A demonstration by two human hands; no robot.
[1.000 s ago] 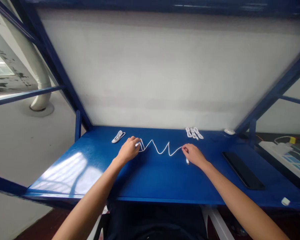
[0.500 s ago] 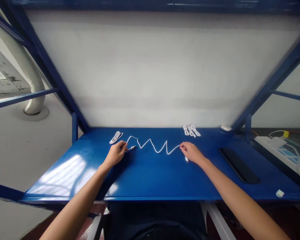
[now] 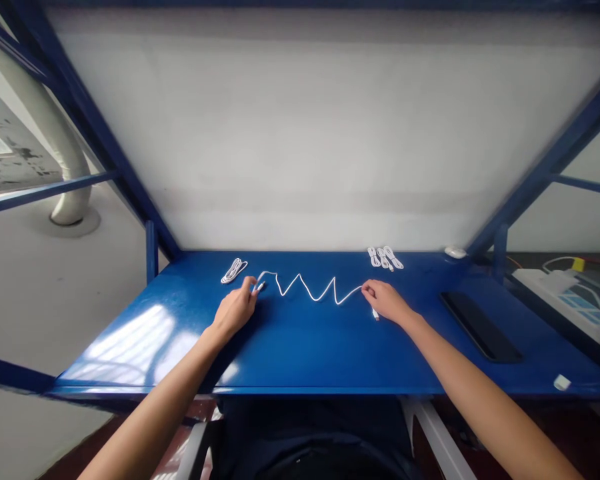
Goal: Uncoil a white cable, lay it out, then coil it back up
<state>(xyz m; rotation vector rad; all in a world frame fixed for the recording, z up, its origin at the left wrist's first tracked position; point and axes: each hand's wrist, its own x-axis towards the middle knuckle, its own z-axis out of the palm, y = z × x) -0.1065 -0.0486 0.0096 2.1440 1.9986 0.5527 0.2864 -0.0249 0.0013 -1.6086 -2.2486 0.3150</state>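
A thin white cable [image 3: 310,291] lies in zigzag waves across the blue table [image 3: 305,347]. My left hand [image 3: 236,309] pinches the cable's left end near its plug. My right hand [image 3: 386,301] is closed on the cable near its right end, and the small white plug pokes out just below the fingers. Both hands rest low on the tabletop.
A coiled white cable [image 3: 233,270] lies at the back left. Several bundled white cables [image 3: 386,257] sit at the back right, beside a small white object [image 3: 455,253]. A black phone [image 3: 480,325] lies at the right, and a small white block [image 3: 561,382] at the front right edge.
My left hand has drawn the cable's left end out to the left, so the cable lies more stretched. My right hand has stayed on the right end.
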